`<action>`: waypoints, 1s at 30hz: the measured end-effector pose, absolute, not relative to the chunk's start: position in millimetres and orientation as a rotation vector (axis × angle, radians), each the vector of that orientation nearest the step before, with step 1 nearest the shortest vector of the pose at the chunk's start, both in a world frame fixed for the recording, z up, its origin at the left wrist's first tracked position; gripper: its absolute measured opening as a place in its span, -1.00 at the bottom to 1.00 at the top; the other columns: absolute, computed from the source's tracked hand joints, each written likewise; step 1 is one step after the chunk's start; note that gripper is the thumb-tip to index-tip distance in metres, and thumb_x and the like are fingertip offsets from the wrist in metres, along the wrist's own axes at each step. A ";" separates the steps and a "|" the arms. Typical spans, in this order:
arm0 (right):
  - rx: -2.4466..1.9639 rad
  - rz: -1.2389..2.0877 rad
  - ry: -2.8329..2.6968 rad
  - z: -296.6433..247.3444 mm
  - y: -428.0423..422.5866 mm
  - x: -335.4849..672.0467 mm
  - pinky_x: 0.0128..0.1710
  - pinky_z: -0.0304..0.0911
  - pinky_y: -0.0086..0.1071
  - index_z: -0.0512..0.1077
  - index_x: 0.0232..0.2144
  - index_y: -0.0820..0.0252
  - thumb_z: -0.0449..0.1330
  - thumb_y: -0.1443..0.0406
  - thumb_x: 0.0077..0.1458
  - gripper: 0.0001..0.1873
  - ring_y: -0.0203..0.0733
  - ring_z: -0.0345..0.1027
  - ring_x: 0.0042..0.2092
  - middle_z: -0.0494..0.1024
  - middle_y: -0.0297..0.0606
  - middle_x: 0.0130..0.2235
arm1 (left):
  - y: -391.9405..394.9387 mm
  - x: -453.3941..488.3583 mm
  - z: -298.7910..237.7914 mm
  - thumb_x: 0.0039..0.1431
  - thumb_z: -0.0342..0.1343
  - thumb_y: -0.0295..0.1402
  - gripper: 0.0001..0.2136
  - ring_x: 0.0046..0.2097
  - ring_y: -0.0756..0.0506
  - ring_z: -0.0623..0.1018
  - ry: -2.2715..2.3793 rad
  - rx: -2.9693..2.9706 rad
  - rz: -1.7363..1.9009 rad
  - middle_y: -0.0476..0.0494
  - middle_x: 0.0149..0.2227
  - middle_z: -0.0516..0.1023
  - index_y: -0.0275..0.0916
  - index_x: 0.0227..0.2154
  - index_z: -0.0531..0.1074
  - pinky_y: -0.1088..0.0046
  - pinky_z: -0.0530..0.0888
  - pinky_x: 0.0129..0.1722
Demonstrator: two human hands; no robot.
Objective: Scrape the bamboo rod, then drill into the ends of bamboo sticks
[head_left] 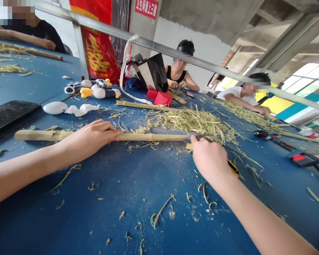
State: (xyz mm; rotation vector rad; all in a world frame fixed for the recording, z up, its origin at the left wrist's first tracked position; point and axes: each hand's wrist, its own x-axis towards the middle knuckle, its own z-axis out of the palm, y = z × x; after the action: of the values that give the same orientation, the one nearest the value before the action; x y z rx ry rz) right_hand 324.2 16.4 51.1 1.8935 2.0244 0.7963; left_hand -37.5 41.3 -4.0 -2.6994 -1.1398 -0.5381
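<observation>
A long, pale bamboo stick [164, 137] lies across the blue table, its peeled surface showing nodes. My left hand [91, 136] is closed over the stick left of its middle, pressing it down. At the stick's right end, my right hand [208, 152] is closed around a knife whose yellow and black handle end [233, 168] sticks out behind the fist. Its dark grey front part touches the stick but is blurred. Beyond the right hand spreads a heap of thin, curly bamboo shavings [199, 122].
Behind the stick lie another bamboo stick [138, 105], plush ducks [101, 91], a white egg-shaped object [55, 107] and a red box [162, 98]. A black phone-like slab [10, 115] is at left, a strapped device [300, 158] at right. Several people sit around the table; a metal rail [175, 53] crosses behind.
</observation>
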 end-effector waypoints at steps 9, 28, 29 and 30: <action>1.756 0.759 2.203 45.7 14.9 320.2 -0.41 0.47 -0.24 0.45 0.24 0.36 0.05 0.56 0.19 -0.42 0.07 0.64 -0.28 0.66 0.16 -0.05 | 41.3 -39.6 -1.9 0.53 -0.26 -0.31 -0.57 -0.08 -0.15 0.45 -1.157 -2.733 -0.502 -0.23 -0.08 0.53 -0.24 0.21 0.42 0.34 0.44 -0.10; 1.908 0.718 2.053 53.0 15.8 323.3 -0.48 0.31 -0.29 0.48 0.21 0.35 0.05 0.55 0.15 -0.41 0.06 0.63 -0.33 0.70 0.06 -0.24 | 45.2 -41.1 -8.4 0.54 -0.25 -0.21 -0.56 -0.10 -0.12 0.47 -1.057 -2.709 -0.582 -0.18 -0.12 0.52 -0.23 0.21 0.42 0.35 0.45 -0.08; 1.825 0.730 2.150 50.4 10.7 317.3 -0.47 0.32 -0.30 0.45 0.24 0.33 0.06 0.55 0.12 -0.37 0.02 0.62 -0.34 0.69 0.07 -0.15 | 45.4 -41.2 -9.0 0.53 -0.22 -0.19 -0.57 -0.09 -0.12 0.47 -1.055 -2.707 -0.594 -0.18 -0.11 0.52 -0.20 0.22 0.42 0.34 0.45 -0.06; 1.737 0.736 2.241 47.8 5.8 311.3 -0.46 0.34 -0.31 0.42 0.27 0.31 0.07 0.56 0.11 -0.33 -0.02 0.62 -0.34 0.67 0.09 -0.06 | 45.5 -41.5 -9.5 0.52 -0.19 -0.16 -0.58 -0.07 -0.12 0.48 -1.061 -2.706 -0.601 -0.17 -0.09 0.52 -0.18 0.22 0.41 0.32 0.45 -0.02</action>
State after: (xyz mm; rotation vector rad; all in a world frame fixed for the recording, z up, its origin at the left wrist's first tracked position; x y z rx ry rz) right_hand 311.3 5.8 47.8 1.7367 2.2410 0.7364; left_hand -41.5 45.5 -9.5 -2.7058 -1.0613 -0.6008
